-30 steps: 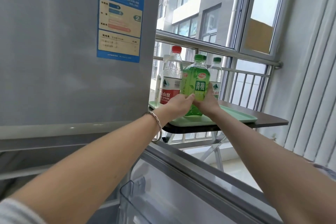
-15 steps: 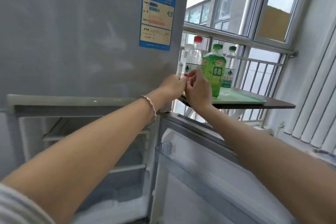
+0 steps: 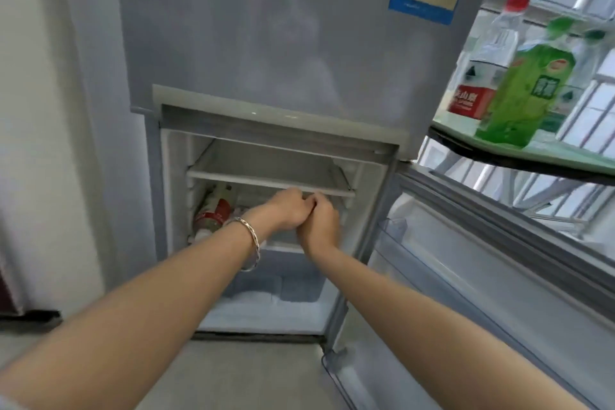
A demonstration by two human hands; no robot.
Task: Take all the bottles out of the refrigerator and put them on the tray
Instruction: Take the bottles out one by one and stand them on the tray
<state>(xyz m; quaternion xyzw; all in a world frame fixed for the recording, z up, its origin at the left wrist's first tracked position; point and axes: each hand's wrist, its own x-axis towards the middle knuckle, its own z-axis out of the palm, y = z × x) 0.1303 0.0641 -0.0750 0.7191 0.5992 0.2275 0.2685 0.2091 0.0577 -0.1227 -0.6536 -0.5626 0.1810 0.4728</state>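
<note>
Head view: both grips are curled small and hold nothing, left hand [image 3: 287,210] touching right hand [image 3: 320,223] at the open grey refrigerator [image 3: 266,43]. One red-label clear plastic bottle [image 3: 214,211] lies inside, not yet taken. A green plastic bottle [image 3: 522,93] and others stand on the pale green tray [image 3: 572,154].

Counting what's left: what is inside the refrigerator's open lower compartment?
A red-labelled bottle shows, tilted, at the left under the shelf. The left hand and right hand cover the middle.

You see a red-labelled clear bottle [image 3: 213,211] leaning inside the open grey refrigerator [image 3: 266,30] (left side); a green plastic bottle [image 3: 524,93] and a red-capped clear bottle [image 3: 491,50] stand on the pale-green tray [image 3: 572,156].
</note>
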